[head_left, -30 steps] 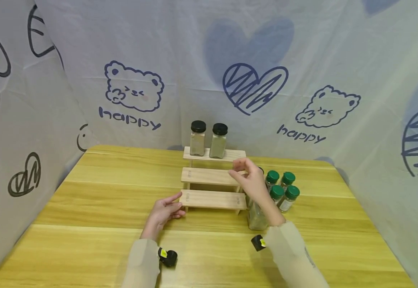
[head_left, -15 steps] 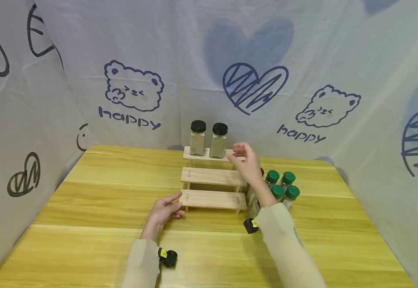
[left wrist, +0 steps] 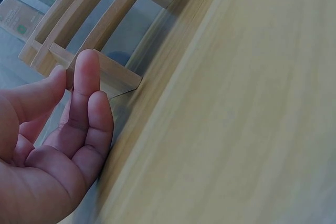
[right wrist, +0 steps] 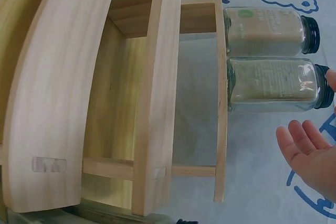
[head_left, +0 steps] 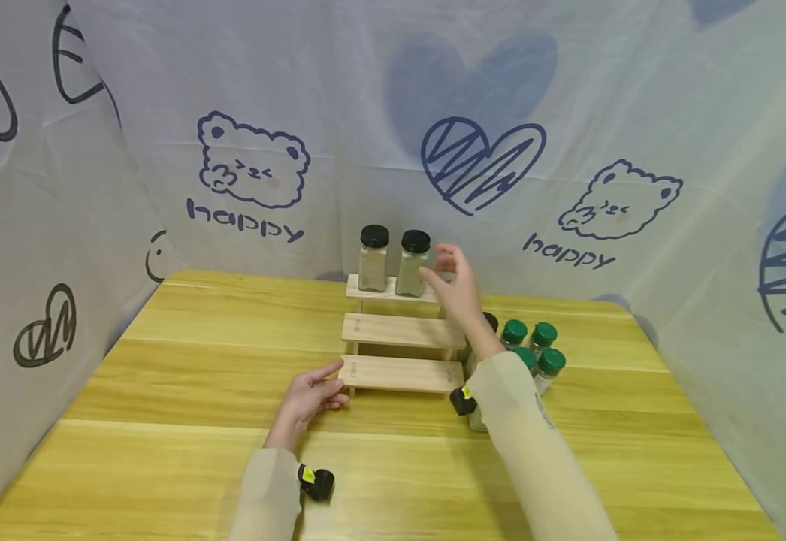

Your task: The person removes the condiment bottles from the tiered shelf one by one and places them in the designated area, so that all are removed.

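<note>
A three-tier wooden spice rack stands on the table, its steps rising toward the back. On its top tier two square glass spice jars with black lids stand upright: one with tan powder, one with greenish powder. My left hand holds the left end of the lowest step, thumb and fingers around its corner in the left wrist view. Beside the greenish jar is my right hand, fingers spread and holding nothing. In the right wrist view its thumb is right at that jar's lid.
Several green-capped spice bottles are grouped right of the rack. Black-lidded jars stand there too, partly hidden behind my right forearm. A printed white cloth hangs behind the wooden table.
My right hand has moved up and back from the middle tier to beside the greenish jar on the top tier. The left hand stays at the rack's lowest step.
</note>
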`<state>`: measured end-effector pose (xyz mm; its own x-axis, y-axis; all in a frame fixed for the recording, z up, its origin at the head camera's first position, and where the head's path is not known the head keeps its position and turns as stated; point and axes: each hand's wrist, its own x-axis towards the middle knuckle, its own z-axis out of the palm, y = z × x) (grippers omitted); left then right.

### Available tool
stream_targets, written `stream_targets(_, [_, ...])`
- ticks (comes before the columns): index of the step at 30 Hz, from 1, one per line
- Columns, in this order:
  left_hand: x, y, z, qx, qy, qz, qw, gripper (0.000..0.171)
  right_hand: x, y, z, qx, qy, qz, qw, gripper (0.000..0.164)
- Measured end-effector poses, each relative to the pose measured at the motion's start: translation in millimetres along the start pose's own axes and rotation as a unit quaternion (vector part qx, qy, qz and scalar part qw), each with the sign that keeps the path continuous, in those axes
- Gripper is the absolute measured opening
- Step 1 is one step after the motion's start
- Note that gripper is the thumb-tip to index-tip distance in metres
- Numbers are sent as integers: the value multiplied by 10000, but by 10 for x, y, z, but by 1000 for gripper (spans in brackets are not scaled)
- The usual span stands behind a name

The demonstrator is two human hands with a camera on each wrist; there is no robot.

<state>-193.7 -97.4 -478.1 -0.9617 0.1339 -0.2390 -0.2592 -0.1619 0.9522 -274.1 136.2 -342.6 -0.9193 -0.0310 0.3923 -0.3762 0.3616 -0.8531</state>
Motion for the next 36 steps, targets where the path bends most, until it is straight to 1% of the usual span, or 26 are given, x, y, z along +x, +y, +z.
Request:
stream_targets(6, [-1, 1, -4, 26, -24, 19, 10000, 44, 108, -18, 23, -26, -145, -222, 9996, 49])
stream_targets(13, [5, 12, -8, -40, 1, 26, 10000, 43, 175, -31, 72, -76, -247, -451, 9986, 52])
stream_targets(22, [0, 4, -14, -42, -25, 27, 10000, 43, 208, -13, 142, -27, -320, -512, 9982, 50])
stream_targets(27, [2, -3, -8, -50, -24, -31, 10000, 43, 118, -187, 140, 288, -371, -410, 9981, 47])
stream_targets(28, [3, -3, -7, -51, -26, -34, 10000, 43, 115, -189, 141, 322, -383, -393, 9980, 47])
stream_targets(30, [7, -4, -7, -56, -27, -36, 10000, 43, 125, -154, 146, 288, -390, -386, 9981, 48])
stream_targets(34, [10, -4, -7, -55, -17, -32, 10000, 43, 199, 16, 168, 89, -373, -360, 9986, 49])
stream_targets(36, [9, -3, -6, -50, 1, -29, 10000, 43, 203, 30, 174, 52, -346, -325, 9989, 48])
